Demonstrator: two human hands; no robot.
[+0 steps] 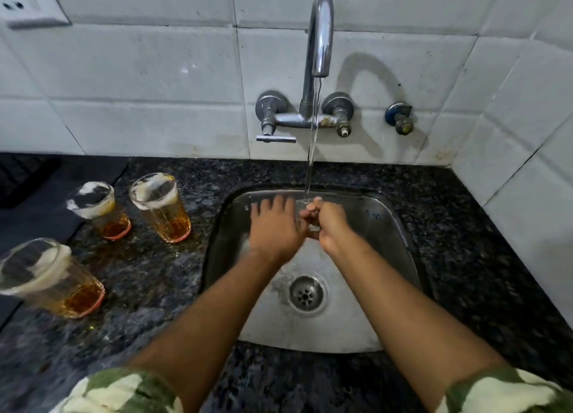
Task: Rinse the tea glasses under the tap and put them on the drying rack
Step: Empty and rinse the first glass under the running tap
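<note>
- Both my hands are over the steel sink, under the tap, which stands at twelve o'clock on the tiled wall.
- A thin stream of water falls from the spout and lands right where my hands meet.
- My left hand is spread wide, palm down, fingers fanned toward twelve o'clock; it holds nothing.
- My right hand is curled narrow, its fingers bent in toward the left hand and touching it. Nothing shows in its grip, though motion blur there keeps me from being sure.
- The three tea glasses are not in the sink; they stand upright on the dark speckled surface at about nine o'clock from my hands.
- The nearest tea glass is just beside the sink's left rim, with amber tea in its lower part and foam at its rim.
- A second tea glass stands further toward nine o'clock, close beside the first, holding less tea.
- The third tea glass stands at about eight o'clock, well apart from the other two, near the left edge of view and blurred.
- A dark mat lies on the surface behind the glasses, at ten o'clock.
- The sink drain sits at six o'clock from my hands, between my forearms.
- Camouflage sleeves show at the bottom edge.
</note>
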